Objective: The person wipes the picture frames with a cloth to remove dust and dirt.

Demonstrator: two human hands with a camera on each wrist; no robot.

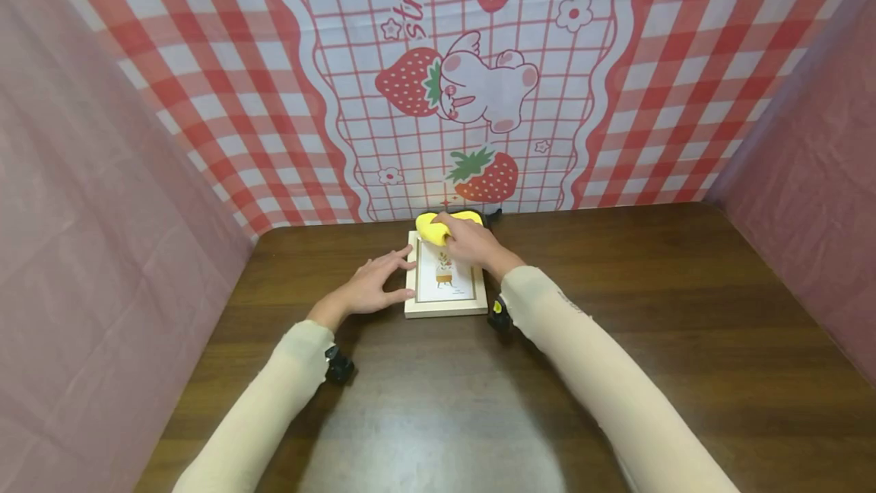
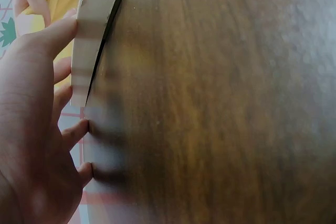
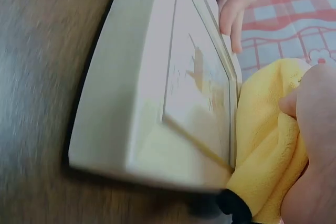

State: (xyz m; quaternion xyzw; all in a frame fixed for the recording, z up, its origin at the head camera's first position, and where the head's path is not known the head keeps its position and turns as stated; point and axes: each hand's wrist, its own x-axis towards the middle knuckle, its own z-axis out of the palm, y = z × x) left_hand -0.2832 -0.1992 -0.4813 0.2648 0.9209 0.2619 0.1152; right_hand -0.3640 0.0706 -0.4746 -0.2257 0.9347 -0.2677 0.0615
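A cream picture frame [image 1: 446, 310] lies on the wooden table, with a print of a potted plant behind its pane. My right hand [image 1: 472, 242] grips a bunched yellow cloth [image 1: 433, 229] over the frame's far end. In the right wrist view the cloth [image 3: 268, 140] has a dark edging and lies along the frame's border. My left hand [image 1: 375, 282] steadies the frame's left side, fingers spread and thumb against its edge. The left wrist view has the thumb and fingertips along the frame's side wall [image 2: 97, 30], with two other fingertips down near the table.
The brown wooden table [image 1: 684, 341] reaches back to a red checked strawberry-print cloth [image 1: 479, 97] hanging behind it. Pink fabric walls [image 1: 103, 211] stand at both sides. A small black object [image 1: 494, 214] shows just beyond the cloth. Black wrist cameras [image 1: 338, 366] hang under both sleeves.
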